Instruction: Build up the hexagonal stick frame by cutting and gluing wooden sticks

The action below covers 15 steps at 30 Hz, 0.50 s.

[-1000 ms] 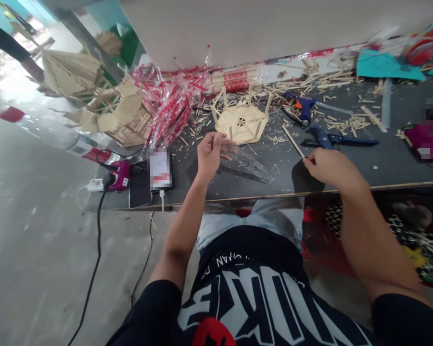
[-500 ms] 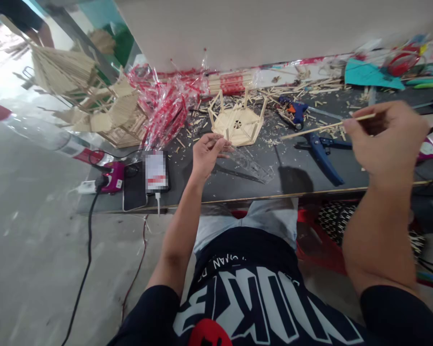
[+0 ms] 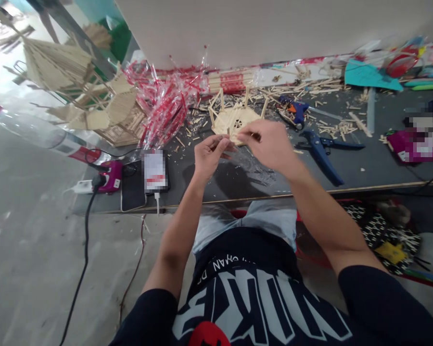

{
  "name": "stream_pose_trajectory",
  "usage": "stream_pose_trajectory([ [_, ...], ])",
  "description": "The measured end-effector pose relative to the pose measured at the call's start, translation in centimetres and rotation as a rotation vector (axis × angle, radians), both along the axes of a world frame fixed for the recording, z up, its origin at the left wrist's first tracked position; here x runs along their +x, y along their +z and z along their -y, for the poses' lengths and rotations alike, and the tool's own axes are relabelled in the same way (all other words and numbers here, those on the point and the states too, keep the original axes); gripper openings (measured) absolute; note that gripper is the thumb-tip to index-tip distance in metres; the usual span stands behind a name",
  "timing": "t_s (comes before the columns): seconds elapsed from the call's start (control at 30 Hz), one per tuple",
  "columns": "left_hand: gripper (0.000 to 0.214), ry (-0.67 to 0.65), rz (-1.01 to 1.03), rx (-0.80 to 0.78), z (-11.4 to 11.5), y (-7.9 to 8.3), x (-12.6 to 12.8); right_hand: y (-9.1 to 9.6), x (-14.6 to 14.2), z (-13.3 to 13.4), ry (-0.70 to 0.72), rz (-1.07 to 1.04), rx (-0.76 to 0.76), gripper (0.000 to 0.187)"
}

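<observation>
Grey and bare, the floor (image 3: 32,269) runs up to a dark worktop (image 3: 375,166), and someone in a dark shirt (image 3: 245,283) sits at it. Nearest to me on the worktop, a phone (image 3: 155,170) is plugged in, close to its left edge.

Both hands meet near the middle. The left hand (image 3: 206,156) has thumb and fingers pressed together, and they seem to pinch one end of some clear wrap (image 3: 258,168). The right hand (image 3: 272,144) has its fingers pinched too. I think they have a thin stick, but the hand hides it.

Just past the hands sits the model (image 3: 228,120), a flat six-sided wooden base with thin posts (image 3: 264,108) standing up. It looks very light and stiff, but the posts could snap off with a bump. I would pick it up by the edge of the base. The wrap looks soft and slippery, so a corner is best to grab.

To the right lie a blue cutter (image 3: 323,158) and, farther back, a glue gun (image 3: 299,115). Wood bits (image 3: 341,127) are all about. Red wrappers (image 3: 169,105) are piled behind, near the white wall (image 3: 274,33).
</observation>
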State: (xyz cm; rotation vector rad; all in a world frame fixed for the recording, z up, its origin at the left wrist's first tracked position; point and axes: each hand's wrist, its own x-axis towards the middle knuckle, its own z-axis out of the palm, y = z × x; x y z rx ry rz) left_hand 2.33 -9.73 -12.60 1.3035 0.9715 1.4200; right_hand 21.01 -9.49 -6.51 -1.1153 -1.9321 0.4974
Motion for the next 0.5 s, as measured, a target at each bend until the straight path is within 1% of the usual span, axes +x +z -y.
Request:
stream_pose_trajectory([
  [0.03, 0.051, 0.01, 0.003, 0.011, 0.1, 0.0, 0.0, -0.5, -0.9, 0.2, 0.001, 0.017, -0.026, 0.022],
  [0.1, 0.051, 0.024, 0.009, 0.028, 0.2, 0.1, 0.0, -1.4, -2.1, 0.6, -0.02, -0.018, -0.072, 0.015],
  [0.2, 0.046, 0.026, 0.036, 0.05, 0.4, 0.2, 0.1, -2.2, -2.7, 1.2, -0.101, -0.169, -0.13, 0.01],
  [0.27, 0.043, 0.023, 0.059, 0.065, 0.4, 0.2, 0.2, -2.4, -2.8, 1.6, -0.152, -0.247, -0.144, 0.012],
  [0.37, 0.04, 0.028, 0.064, 0.084, 0.5, 0.1, 0.3, -2.5, -3.2, 1.9, -0.189, -0.28, -0.106, 0.014],
  [0.5, 0.039, 0.059, 0.04, 0.083, 0.5, 0.1, 0.2, -2.7, -3.6, 2.3, -0.138, -0.227, 0.023, 0.016],
])
